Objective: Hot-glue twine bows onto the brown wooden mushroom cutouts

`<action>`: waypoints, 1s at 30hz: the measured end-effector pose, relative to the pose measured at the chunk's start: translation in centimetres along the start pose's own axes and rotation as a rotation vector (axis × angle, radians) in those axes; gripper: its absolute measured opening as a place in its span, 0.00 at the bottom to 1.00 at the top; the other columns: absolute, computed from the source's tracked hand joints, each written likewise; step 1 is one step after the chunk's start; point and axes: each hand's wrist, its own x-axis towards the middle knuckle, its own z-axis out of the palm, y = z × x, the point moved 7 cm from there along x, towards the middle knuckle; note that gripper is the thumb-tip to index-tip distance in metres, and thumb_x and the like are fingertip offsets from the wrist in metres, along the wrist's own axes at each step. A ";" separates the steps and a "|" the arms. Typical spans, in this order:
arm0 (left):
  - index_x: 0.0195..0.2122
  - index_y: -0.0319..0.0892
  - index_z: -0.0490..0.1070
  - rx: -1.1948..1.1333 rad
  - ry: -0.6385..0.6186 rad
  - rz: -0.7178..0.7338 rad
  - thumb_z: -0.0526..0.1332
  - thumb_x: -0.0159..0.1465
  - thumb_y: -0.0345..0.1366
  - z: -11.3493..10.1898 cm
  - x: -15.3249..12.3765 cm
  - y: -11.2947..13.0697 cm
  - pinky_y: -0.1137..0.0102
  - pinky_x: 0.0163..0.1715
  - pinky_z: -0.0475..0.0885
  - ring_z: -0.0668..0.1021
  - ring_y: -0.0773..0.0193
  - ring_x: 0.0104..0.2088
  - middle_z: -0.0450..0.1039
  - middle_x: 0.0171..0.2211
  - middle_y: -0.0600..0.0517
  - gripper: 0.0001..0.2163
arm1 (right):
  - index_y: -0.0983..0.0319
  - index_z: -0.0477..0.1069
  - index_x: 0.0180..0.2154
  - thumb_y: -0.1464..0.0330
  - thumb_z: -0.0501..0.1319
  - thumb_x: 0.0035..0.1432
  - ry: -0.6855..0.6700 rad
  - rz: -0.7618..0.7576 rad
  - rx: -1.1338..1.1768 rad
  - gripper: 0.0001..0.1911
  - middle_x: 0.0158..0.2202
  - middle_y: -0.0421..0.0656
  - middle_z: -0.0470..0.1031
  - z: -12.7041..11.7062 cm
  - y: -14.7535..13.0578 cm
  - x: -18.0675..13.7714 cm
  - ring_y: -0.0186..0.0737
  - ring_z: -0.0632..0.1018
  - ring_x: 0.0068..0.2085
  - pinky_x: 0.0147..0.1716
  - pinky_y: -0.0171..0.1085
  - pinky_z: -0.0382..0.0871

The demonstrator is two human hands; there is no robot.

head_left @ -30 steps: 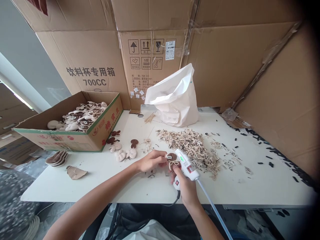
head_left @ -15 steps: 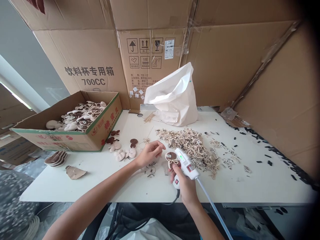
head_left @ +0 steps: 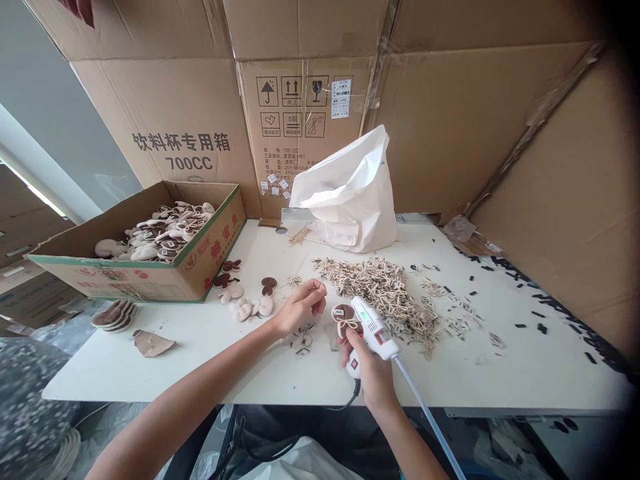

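My right hand (head_left: 367,363) is wrapped round a white hot glue gun (head_left: 370,327) with a green light, a glue stick trailing from its back end. The same hand also pinches a brown plush piece (head_left: 343,312) with a small label and a cream cord bow. Just left of it, my left hand (head_left: 301,307) hovers over the table with fingers curled together; what they hold, if anything, is hidden. Beyond the glue gun lies a heap of cream cord bows (head_left: 380,283). Brown and cream plush pieces (head_left: 243,308) rest left of my left hand.
A cardboard box (head_left: 195,280) full of plush pieces stands at the left. Behind the bows sits a white bag (head_left: 357,207). Small black pieces (head_left: 543,328) are strewn at the right. Tall cardboard panels (head_left: 450,120) wall the table's (head_left: 240,373) back and right.
My left hand has drawn slightly back left, away from the plush piece. My right hand keeps its hold on the glue gun and plush piece. The view has shifted very slightly.
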 end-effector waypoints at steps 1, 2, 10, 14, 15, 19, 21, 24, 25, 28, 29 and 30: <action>0.39 0.42 0.65 0.000 0.000 0.004 0.57 0.73 0.50 0.0 0.0 0.0 0.69 0.33 0.64 0.67 0.66 0.28 0.68 0.27 0.54 0.15 | 0.60 0.76 0.34 0.49 0.70 0.57 -0.001 0.002 0.008 0.20 0.26 0.41 0.79 0.0 0.1 0.0 0.34 0.72 0.20 0.21 0.34 0.64; 0.38 0.42 0.64 0.002 0.000 0.007 0.57 0.73 0.50 0.0 0.0 0.1 0.69 0.33 0.64 0.67 0.66 0.28 0.68 0.26 0.55 0.15 | 0.60 0.76 0.34 0.49 0.70 0.58 -0.003 0.004 0.014 0.20 0.25 0.41 0.78 0.0 0.3 0.1 0.34 0.72 0.20 0.21 0.34 0.64; 0.39 0.43 0.61 0.045 0.017 0.046 0.51 0.75 0.51 0.0 0.0 0.3 0.68 0.33 0.64 0.67 0.66 0.27 0.67 0.26 0.56 0.16 | 0.60 0.76 0.35 0.51 0.69 0.61 -0.007 0.005 -0.001 0.18 0.25 0.41 0.78 -0.2 1.0 0.2 0.34 0.71 0.21 0.21 0.33 0.63; 0.38 0.44 0.60 0.046 0.018 0.063 0.49 0.76 0.50 -0.1 0.0 0.2 0.68 0.32 0.64 0.67 0.66 0.27 0.67 0.26 0.56 0.15 | 0.60 0.75 0.36 0.51 0.70 0.61 0.010 -0.009 0.001 0.18 0.27 0.41 0.79 -0.3 1.0 0.3 0.33 0.70 0.21 0.21 0.33 0.63; 0.38 0.44 0.60 0.050 0.018 0.068 0.49 0.76 0.49 -0.1 0.0 0.2 0.68 0.32 0.64 0.67 0.66 0.27 0.67 0.26 0.56 0.15 | 0.60 0.75 0.36 0.51 0.69 0.61 0.008 -0.010 -0.001 0.18 0.27 0.41 0.79 -0.3 1.1 0.3 0.33 0.70 0.21 0.21 0.33 0.63; 0.36 0.44 0.59 0.072 0.019 0.099 0.48 0.77 0.49 -0.1 0.0 0.4 0.68 0.32 0.64 0.67 0.66 0.26 0.67 0.25 0.56 0.16 | 0.60 0.75 0.37 0.51 0.69 0.62 0.005 -0.013 -0.010 0.18 0.27 0.41 0.79 -0.3 1.1 0.3 0.34 0.71 0.21 0.21 0.34 0.63; 0.35 0.44 0.59 0.094 0.025 0.109 0.47 0.77 0.49 -0.1 0.0 0.5 0.68 0.32 0.64 0.66 0.66 0.26 0.66 0.25 0.56 0.17 | 0.60 0.76 0.37 0.51 0.70 0.61 0.012 -0.011 -0.013 0.19 0.28 0.42 0.79 -0.3 0.9 0.2 0.34 0.71 0.21 0.21 0.34 0.63; 0.34 0.44 0.60 0.135 0.032 0.113 0.47 0.77 0.50 -0.1 0.0 0.6 0.68 0.32 0.64 0.66 0.66 0.26 0.66 0.26 0.55 0.19 | 0.60 0.75 0.36 0.50 0.70 0.59 0.013 0.001 -0.017 0.20 0.27 0.43 0.79 -0.2 0.7 0.2 0.35 0.72 0.21 0.20 0.35 0.63; 0.34 0.43 0.60 0.145 0.035 0.113 0.47 0.77 0.51 -0.1 0.0 0.5 0.69 0.32 0.64 0.65 0.67 0.26 0.66 0.25 0.55 0.19 | 0.60 0.76 0.36 0.50 0.70 0.59 0.012 0.003 -0.017 0.20 0.27 0.43 0.79 -0.2 0.7 0.1 0.35 0.72 0.21 0.20 0.35 0.64; 0.33 0.44 0.61 0.157 0.056 0.102 0.48 0.77 0.52 -0.3 0.1 0.3 0.69 0.31 0.64 0.65 0.66 0.25 0.65 0.24 0.56 0.20 | 0.60 0.76 0.36 0.49 0.70 0.59 0.012 0.006 -0.021 0.20 0.26 0.43 0.79 -0.2 0.5 0.1 0.35 0.71 0.21 0.20 0.34 0.63; 0.34 0.44 0.61 0.157 0.064 0.095 0.48 0.76 0.52 -0.3 0.1 0.2 0.69 0.31 0.63 0.64 0.66 0.25 0.65 0.24 0.56 0.19 | 0.60 0.76 0.35 0.49 0.70 0.59 0.010 0.008 -0.024 0.20 0.26 0.42 0.79 -0.2 0.5 0.1 0.35 0.71 0.21 0.20 0.34 0.63; 0.35 0.44 0.61 0.154 0.070 0.089 0.49 0.76 0.52 -0.4 0.1 0.1 0.69 0.30 0.63 0.64 0.67 0.25 0.65 0.25 0.56 0.19 | 0.60 0.76 0.36 0.49 0.69 0.60 0.003 0.010 -0.027 0.20 0.26 0.42 0.79 -0.2 0.5 0.1 0.35 0.71 0.21 0.20 0.34 0.63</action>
